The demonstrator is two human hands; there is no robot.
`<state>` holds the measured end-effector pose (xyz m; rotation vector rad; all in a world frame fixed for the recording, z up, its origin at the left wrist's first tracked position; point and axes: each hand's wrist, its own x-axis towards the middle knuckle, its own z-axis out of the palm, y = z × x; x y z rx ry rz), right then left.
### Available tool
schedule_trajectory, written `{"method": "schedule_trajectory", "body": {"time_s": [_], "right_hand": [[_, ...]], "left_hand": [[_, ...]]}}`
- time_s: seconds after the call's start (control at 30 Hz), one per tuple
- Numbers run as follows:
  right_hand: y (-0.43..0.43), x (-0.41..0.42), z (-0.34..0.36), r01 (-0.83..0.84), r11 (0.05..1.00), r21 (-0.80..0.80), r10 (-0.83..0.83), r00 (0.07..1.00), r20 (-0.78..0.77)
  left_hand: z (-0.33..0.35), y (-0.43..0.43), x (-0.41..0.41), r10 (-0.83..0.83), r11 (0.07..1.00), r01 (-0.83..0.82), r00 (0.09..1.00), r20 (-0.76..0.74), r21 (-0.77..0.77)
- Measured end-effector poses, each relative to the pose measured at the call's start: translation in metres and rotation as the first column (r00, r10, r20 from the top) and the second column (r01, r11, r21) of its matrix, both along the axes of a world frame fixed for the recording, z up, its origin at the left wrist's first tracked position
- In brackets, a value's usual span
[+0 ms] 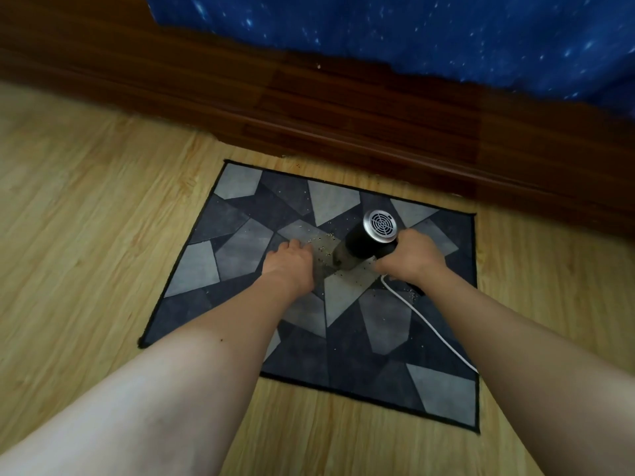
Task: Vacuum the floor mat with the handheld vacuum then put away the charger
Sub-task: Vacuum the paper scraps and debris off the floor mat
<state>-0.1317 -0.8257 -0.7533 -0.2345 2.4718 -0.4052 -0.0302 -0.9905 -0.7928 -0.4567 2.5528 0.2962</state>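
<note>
Though black in body, handheld vacuum [365,242] with silver round-grilled cap.

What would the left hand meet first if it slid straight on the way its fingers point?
Probably the crumbs just ahead of the left hand on the mat; the vacuum sits off to its right.

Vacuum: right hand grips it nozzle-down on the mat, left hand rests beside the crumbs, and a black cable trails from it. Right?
Not quite: the head view shows the cable is white, not black. The rest holds: the right hand grips the vacuum nozzle-down on the mat, and the left hand rests beside the crumbs.
</note>
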Motion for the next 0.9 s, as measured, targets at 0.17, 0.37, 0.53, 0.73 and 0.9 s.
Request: {"method": "schedule_trajectory", "body": {"time_s": [0.17, 0.37, 0.53, 0.73, 0.9], "right_hand": [[-0.015, 0.011, 0.002, -0.04, 0.999, -0.014, 0.039, 0.997, -0.071], [-0.026, 0.016, -0.001, -0.012, 0.997, -0.071, 0.008, 0.998, -0.065], [-0.024, 0.011, 0.001, 0.03, 0.999, -0.014, -0.031, 0.998, -0.063], [-0.024, 0.01, 0.0, 0.032, 0.999, -0.007, -0.033, 0.997, -0.063], [-0.034, 0.012, -0.003, 0.019, 0.999, -0.036, -0.022, 0.997, -0.071]], "left_hand": [[0.001, -0.001, 0.002, 0.001, 1.0, -0.001, 1.0, -0.006, 0.0], [0.0, -0.007, 0.005, 0.027, 1.0, -0.027, 1.0, -0.001, 0.007], [0.0, -0.013, 0.008, 0.043, 0.999, -0.043, 0.999, 0.01, 0.006], [0.0, -0.012, 0.007, 0.036, 0.999, -0.036, 0.999, 0.015, -0.002], [-0.002, -0.015, 0.008, 0.035, 0.999, -0.035, 0.999, 0.021, 0.024]]}}
